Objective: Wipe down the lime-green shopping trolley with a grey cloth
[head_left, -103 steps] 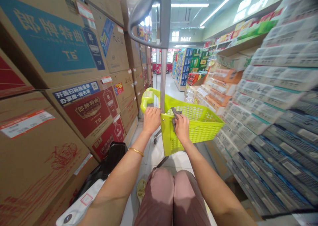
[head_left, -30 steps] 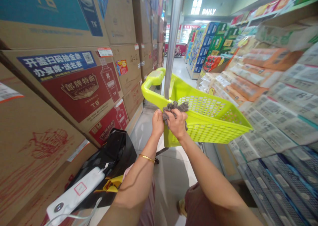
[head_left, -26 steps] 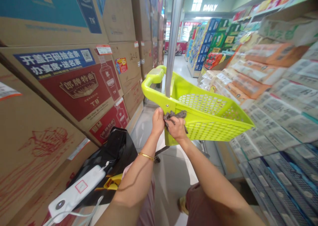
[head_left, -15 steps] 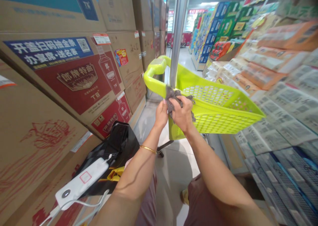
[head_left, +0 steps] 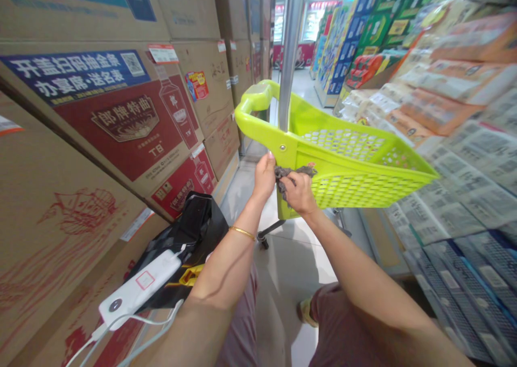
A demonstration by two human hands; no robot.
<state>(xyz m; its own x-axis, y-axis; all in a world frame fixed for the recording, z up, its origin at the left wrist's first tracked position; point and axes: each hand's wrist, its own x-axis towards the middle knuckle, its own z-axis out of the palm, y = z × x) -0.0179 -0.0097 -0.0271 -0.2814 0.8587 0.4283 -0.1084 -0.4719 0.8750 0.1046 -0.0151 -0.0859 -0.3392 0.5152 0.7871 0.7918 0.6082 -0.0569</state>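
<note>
In the head view a lime-green shopping cart basket (head_left: 363, 165) with perforated sides sits on a metal pole (head_left: 287, 60). My right hand (head_left: 299, 192) is closed on a crumpled grey cloth (head_left: 283, 180) and presses it to the basket's near end panel, below a round screw. My left hand (head_left: 264, 177) grips the left edge of that same panel, thumb up; its fingertips are hidden behind the edge. A bit of the cloth sticks out above my right hand, beside a small reddish mark on the basket.
Stacked cartons (head_left: 121, 125) wall off the left side. A black bag (head_left: 197, 221) and a white power bank (head_left: 139, 286) with cables are at lower left. Packaged goods (head_left: 448, 168) fill the right. Tiled floor (head_left: 278, 281) shows below the basket.
Over the last second the cloth rose to the panel's top near the pole, then came back down below the screw. My left hand stays on the edge. Earlier it was higher, and the view has tilted downward.
</note>
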